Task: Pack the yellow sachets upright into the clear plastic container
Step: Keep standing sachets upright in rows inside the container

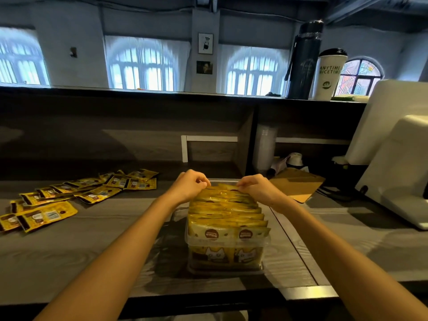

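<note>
A clear plastic container point(227, 262) stands on the counter in front of me, packed with several yellow sachets point(227, 209) standing upright in two rows. My left hand point(188, 185) and my right hand point(257, 187) reach over its far end, each with fingers curled and pinching the top edge of the rearmost sachets. More yellow sachets point(76, 193) lie flat and loose on the counter to the left.
A brown clipboard point(298, 185) lies just right of the container. A white machine point(398, 158) stands at the far right. A dark bottle point(303, 61) and a white cup point(328, 75) sit on the high ledge. A metal strip point(298, 256) runs along the counter.
</note>
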`<state>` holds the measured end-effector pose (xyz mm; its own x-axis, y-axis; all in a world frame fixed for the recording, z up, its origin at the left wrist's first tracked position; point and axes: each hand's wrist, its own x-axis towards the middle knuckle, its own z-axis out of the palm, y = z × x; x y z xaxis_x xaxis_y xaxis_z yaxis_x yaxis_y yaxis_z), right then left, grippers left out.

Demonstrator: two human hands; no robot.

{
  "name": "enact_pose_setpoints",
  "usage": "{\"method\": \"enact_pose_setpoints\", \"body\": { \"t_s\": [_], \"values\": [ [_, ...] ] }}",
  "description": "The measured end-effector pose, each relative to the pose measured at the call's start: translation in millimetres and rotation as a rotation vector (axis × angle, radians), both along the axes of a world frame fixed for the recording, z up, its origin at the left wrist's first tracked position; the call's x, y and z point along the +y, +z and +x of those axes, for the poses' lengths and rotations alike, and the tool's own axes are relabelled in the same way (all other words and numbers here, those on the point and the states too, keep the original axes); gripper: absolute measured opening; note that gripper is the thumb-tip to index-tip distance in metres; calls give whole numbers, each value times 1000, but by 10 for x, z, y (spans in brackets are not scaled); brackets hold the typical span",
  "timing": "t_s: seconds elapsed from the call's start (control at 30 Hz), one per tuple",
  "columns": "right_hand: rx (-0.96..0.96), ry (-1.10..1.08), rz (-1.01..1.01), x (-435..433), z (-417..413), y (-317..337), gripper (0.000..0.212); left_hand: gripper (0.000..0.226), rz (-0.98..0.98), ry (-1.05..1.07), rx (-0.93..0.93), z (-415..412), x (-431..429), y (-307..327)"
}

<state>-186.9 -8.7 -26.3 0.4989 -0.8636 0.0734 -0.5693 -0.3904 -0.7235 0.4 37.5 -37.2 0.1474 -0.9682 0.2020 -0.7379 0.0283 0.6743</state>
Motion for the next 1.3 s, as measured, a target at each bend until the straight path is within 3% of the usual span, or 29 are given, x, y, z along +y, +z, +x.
{"method": "enact_pose_setpoints", "body": {
  "t_s": [0.2,0.37,0.67,0.87,1.07,1.3],
  "values": [
    [18,100,12,-15,-54,5,28,31,159,12,-40,33,-4,-27],
    [91,144,39,-42,-42,29,29,29,181,27,-56,40,-40,-12],
    [103,157,-148,-126,-18,32,25,31,356,-89,-146,68,-52,66],
    [138,148,-242,-180,33,-3,25,45,282,-115,-104,4,-102,53],
    [65,97,-255,-209,10,-5,24,34,183,-107,-135,-43,-145,93],
    [69,125,-63,-158,-31,-64,25,44,192,-86,-176,-1,-135,8]
  ]
}}
